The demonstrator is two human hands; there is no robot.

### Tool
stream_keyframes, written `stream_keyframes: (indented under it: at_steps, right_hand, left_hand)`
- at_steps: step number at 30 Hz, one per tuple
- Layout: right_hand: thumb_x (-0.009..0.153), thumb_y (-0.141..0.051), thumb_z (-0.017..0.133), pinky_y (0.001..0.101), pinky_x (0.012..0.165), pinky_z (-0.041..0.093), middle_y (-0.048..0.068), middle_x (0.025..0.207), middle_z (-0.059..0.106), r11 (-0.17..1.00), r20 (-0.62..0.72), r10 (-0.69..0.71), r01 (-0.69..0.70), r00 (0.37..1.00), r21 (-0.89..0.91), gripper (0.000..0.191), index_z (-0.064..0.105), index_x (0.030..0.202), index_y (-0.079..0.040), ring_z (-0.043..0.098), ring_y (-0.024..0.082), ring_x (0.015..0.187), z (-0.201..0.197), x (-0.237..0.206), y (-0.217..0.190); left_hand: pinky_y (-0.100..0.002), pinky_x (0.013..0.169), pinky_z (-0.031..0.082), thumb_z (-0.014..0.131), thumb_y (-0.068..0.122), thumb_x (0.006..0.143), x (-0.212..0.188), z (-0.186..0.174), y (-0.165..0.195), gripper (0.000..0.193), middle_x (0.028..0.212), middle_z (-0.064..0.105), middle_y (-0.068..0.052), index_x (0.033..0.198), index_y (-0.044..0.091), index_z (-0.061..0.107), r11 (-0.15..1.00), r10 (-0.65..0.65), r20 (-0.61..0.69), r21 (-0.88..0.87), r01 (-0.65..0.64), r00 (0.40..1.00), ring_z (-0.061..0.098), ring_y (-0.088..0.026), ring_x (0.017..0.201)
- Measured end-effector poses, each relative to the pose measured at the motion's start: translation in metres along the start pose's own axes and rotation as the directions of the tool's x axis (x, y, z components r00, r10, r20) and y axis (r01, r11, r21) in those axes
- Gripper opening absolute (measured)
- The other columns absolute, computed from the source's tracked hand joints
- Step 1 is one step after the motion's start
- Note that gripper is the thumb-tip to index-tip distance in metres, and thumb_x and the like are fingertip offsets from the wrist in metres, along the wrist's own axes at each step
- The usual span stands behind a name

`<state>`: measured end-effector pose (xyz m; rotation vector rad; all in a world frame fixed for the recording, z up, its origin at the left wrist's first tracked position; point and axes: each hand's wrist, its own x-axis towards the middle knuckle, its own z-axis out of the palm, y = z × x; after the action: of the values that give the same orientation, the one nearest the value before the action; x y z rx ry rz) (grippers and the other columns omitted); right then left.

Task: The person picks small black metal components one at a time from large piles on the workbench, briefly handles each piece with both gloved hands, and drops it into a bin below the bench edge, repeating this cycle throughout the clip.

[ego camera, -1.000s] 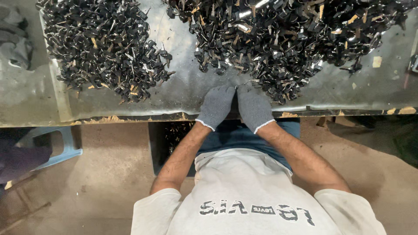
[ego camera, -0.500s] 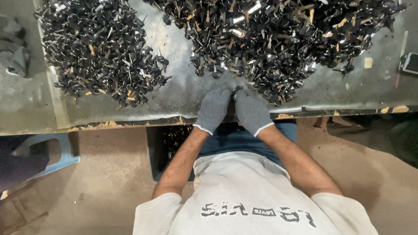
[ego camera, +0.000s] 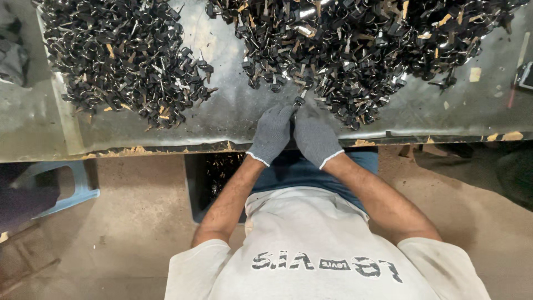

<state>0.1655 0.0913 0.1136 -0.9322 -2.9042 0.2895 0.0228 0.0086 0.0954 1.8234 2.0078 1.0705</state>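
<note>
Left hand (ego camera: 272, 133) and right hand (ego camera: 315, 135), grey-gloved, are pinching one small black metal clip (ego camera: 300, 101); gloves risk snagging, dropping it.

A single head-worn camera looks steeply down from above the person's chest. The counter (ego camera: 233, 119) edge crosses the upper frame toward 12 o'clock, the shirt fills 6 o'clock, and the floor lies between. Moderately near.

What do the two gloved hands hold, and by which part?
The left hand and right hand together pinch one small black metal piece by its lower end, beside the big pile.
</note>
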Motion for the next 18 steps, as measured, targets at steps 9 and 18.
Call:
stream_keyframes:
  at_steps: [9, 18]
  right_hand:
    - [0.100, -0.030, 0.062, 0.0575, 0.072, 0.054, 0.027, 0.092, 0.070, 0.873, 0.277, 0.240, -0.332, 0.930, 0.359, 0.053, 0.047, 0.138, 0.004, 0.069, 0.048, 0.087, -0.016, 0.006, 0.017]
    - [0.080, -0.020, 0.071, 0.0491, 0.070, 0.058, 0.020, 0.097, 0.070, 0.998, 0.059, -0.060, 0.061, 0.996, -0.004, 0.033, 0.059, 0.105, -0.001, 0.070, 0.038, 0.088, -0.015, -0.008, 0.012]
  left_hand:
    - [-0.049, 0.077, 0.053, 0.067, 0.012, 0.090, 0.000, -0.002, 0.008, 0.033, 0.092, 0.069, -0.014, 0.122, 0.003, 0.063, 0.981, -0.195, -0.036, -0.006, 0.195, 0.980, 0.068, -0.036, 0.087]
    - [-0.048, 0.063, 0.052, 0.070, 0.017, 0.086, -0.001, 0.001, 0.003, 0.016, 0.083, 0.064, -0.014, 0.096, 0.007, 0.064, 0.940, -0.142, -0.015, 0.310, 0.140, 0.990, 0.066, -0.036, 0.072]
